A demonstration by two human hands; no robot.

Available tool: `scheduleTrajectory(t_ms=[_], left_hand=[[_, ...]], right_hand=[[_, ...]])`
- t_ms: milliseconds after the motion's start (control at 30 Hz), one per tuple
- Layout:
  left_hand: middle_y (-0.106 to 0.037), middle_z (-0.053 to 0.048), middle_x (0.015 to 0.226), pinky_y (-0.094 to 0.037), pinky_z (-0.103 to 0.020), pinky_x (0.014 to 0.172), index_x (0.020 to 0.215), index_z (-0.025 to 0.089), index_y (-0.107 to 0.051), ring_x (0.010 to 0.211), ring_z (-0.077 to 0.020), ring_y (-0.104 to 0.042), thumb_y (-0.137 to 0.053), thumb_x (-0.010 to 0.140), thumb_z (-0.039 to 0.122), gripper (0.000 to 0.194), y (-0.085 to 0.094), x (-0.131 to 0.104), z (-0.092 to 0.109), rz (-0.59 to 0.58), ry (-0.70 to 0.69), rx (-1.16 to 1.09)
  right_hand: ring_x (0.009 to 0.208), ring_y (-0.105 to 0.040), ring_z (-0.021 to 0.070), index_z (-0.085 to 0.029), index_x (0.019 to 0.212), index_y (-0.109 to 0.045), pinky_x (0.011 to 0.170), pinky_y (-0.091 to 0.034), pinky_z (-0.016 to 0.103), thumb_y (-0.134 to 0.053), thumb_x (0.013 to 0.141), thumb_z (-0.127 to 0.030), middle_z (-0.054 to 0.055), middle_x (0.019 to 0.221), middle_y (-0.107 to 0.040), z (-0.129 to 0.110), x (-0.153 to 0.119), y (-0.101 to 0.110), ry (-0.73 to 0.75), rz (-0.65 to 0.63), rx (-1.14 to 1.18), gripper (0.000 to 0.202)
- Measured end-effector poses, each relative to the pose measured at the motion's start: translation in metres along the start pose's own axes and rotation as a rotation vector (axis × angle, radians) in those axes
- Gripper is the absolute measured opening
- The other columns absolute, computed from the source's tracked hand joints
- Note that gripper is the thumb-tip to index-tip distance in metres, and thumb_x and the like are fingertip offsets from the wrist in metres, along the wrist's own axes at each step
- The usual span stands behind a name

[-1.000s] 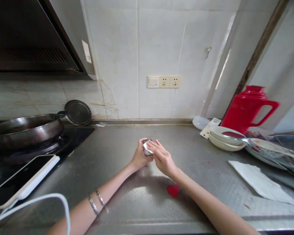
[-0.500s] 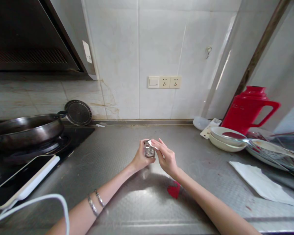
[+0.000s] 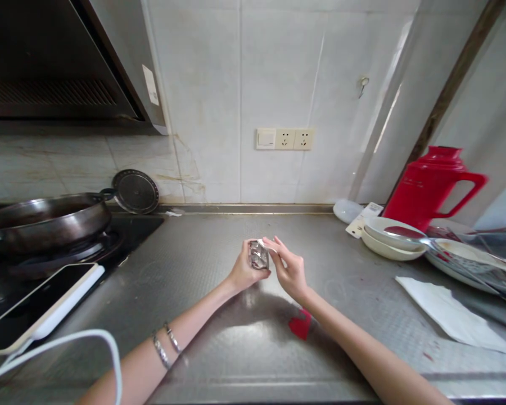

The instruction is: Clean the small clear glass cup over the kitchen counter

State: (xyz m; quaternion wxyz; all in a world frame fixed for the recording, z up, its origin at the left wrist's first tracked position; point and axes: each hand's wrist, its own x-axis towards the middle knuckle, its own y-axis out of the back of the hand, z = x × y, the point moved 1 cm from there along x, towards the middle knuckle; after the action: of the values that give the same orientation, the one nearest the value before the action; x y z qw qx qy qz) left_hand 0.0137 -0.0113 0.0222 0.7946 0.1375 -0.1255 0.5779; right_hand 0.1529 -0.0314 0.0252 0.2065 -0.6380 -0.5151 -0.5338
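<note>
A small clear glass-like container (image 3: pixel 259 256) is held above the middle of the metal counter (image 3: pixel 202 247). The fingers of my left hand (image 3: pixel 243 269) wrap round its left side and bottom. At its upper right edge, my right hand (image 3: pixel 290 271) pinches a small piece of white tissue (image 3: pixel 262 244) against it. Two silver bracelets circle my left forearm. A red heart-shaped piece (image 3: pixel 300 325) lies on the counter beside my right forearm.
On the left are a pan (image 3: pixel 46 222) on the stove and a phone (image 3: pixel 37 306) with a white cable. To the right stand a red thermos (image 3: pixel 428 185), stacked bowls (image 3: pixel 392 244) and plates; a white paper sheet (image 3: pixel 451 312) lies in front of them.
My right hand's fingers and the tissue have shifted slightly at the container's upper edge. The container is tilted a little differently. The whole view has moved slightly.
</note>
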Motion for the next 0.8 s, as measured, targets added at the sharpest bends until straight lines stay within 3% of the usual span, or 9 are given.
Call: scheduleTrajectory(t_ms=[133,333,467,667,800], left_hand=[[-0.057,0.001,0.091,-0.043,-0.023,0.066,0.107,0.020,-0.038,0.074,-0.0112,-0.056,-0.071,0.052,0.007,0.066,0.003,0.002,-0.004,0.009,-0.025,0.022],[-0.057,0.002,0.087,-0.040,-0.022,0.061,0.112,0.020,-0.041,0.069,-0.0107,-0.054,-0.071,0.051,0.008,0.069,0.001,-0.003,-0.004,-0.081,-0.045,0.068],[-0.059,0.000,0.090,-0.043,-0.024,0.064,0.112,0.019,-0.040,0.073,-0.0128,-0.056,-0.070,0.052,0.009,0.068,0.002,-0.001,-0.007,-0.038,-0.048,0.132],[-0.060,-0.003,0.094,-0.046,-0.028,0.072,0.108,0.018,-0.038,0.082,-0.0161,-0.059,-0.075,0.051,0.014,0.068,0.005,0.004,-0.012,0.012,-0.082,0.157],[-0.060,-0.002,0.093,-0.046,-0.026,0.067,0.111,0.018,-0.038,0.076,-0.0143,-0.058,-0.071,0.054,0.011,0.066,0.004,0.001,-0.009,-0.019,-0.078,0.157]], right_hand=[[0.110,-0.063,0.0217,-0.026,0.120,-0.060,0.106,-0.043,0.050,-0.043,0.093,-0.013,0.004,0.115,-0.068,-0.003,0.002,0.002,0.108,-0.047,0.038,0.035],[0.101,-0.067,0.0239,-0.027,0.114,-0.063,0.100,-0.049,0.047,-0.044,0.094,-0.018,0.002,0.104,-0.073,0.010,0.006,0.005,-0.009,-0.015,-0.045,0.030],[0.104,-0.066,0.0205,-0.025,0.122,-0.057,0.104,-0.047,0.048,-0.040,0.093,-0.012,0.005,0.112,-0.070,0.007,0.007,0.006,0.143,-0.097,-0.077,0.037],[0.120,-0.056,0.0222,-0.017,0.126,-0.051,0.104,-0.045,0.051,-0.035,0.088,-0.004,0.015,0.120,-0.064,-0.003,0.005,0.007,0.412,-0.258,-0.179,0.043],[0.119,-0.057,0.0211,-0.017,0.124,-0.051,0.105,-0.044,0.050,-0.035,0.089,-0.004,0.015,0.120,-0.065,0.004,0.011,0.014,0.420,-0.276,-0.217,0.041]])
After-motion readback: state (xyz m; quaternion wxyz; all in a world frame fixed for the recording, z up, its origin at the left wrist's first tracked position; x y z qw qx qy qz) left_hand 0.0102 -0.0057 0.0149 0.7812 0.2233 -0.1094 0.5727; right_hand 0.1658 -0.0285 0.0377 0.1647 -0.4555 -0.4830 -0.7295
